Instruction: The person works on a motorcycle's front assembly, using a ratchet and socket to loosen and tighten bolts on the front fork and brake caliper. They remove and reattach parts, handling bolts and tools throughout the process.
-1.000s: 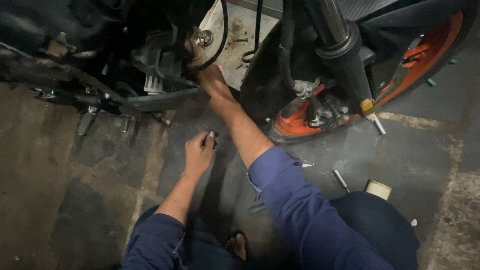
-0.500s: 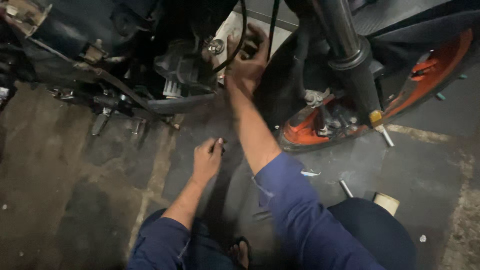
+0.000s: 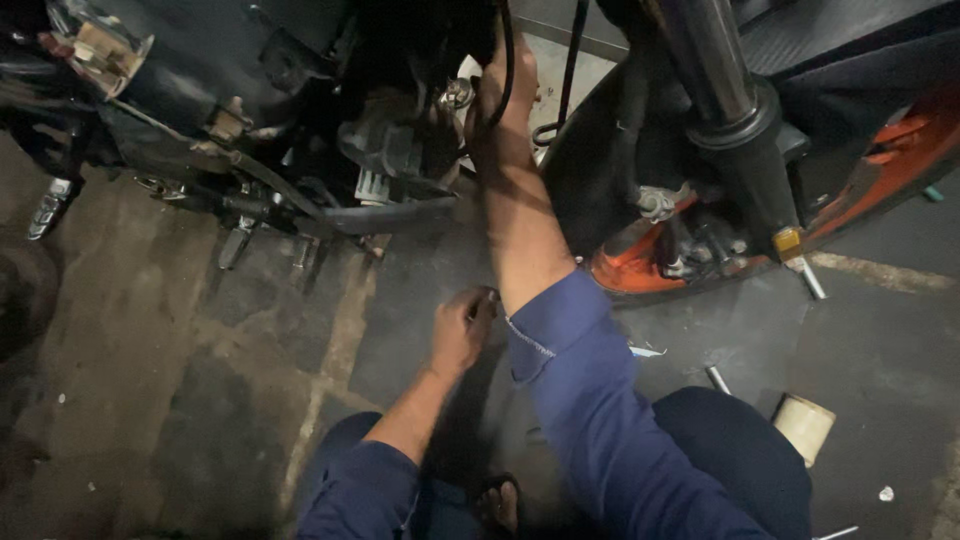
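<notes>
My right hand reaches up into the motorcycle's engine area, its fingers curled around a dark part beside a shiny bolt; what they grip is hidden in shadow. My left hand hovers low over the concrete floor, fingers closed around a small metal piece that pokes out at the fingertips. Both arms wear blue sleeves.
The front wheel with an orange rim and the fork leg stand at right. Foot pegs and a lever hang at left. A metal rod and a pale roll of tape lie on the floor by my knee.
My right hand has moved deeper and higher into the engine area. My view has shifted closer. My left hand stays low, still closed on the small metal piece.
</notes>
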